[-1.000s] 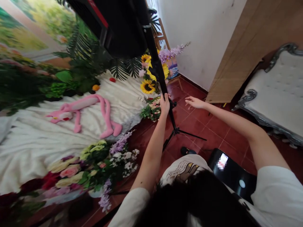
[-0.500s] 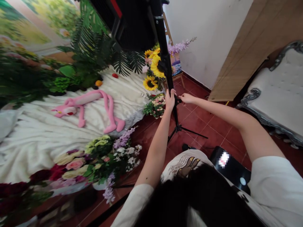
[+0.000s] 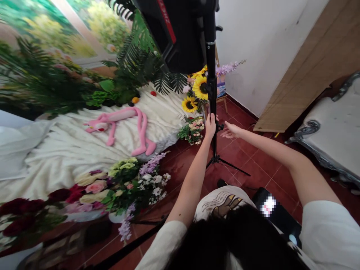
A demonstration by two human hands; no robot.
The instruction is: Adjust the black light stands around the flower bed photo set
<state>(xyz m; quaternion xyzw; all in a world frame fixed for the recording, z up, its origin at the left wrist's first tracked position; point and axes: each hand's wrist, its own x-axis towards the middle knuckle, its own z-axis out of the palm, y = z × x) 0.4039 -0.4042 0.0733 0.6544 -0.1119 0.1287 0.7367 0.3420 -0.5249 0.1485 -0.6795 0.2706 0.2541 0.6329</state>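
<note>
My left hand is wrapped round the black pole of a light stand, low on the upright. My right hand is just right of the pole, fingers spread and apart from it, beside a dark knob on the stand's collar. A large black studio light with a red stripe is mounted at the top of the stand. The stand's thin legs spread over the red tiled floor. I see nothing in my right hand.
To the left, a pink plush toy lies on a white furry cover. Artificial flowers line its front edge. Sunflowers stand behind the pole. A silver-framed white sofa is at right, near a brown hanging panel.
My right hand has come off the knob and its fingers have opened. My left hand still grips the pole. The whole view has shifted, so things appear farther right and lower.
</note>
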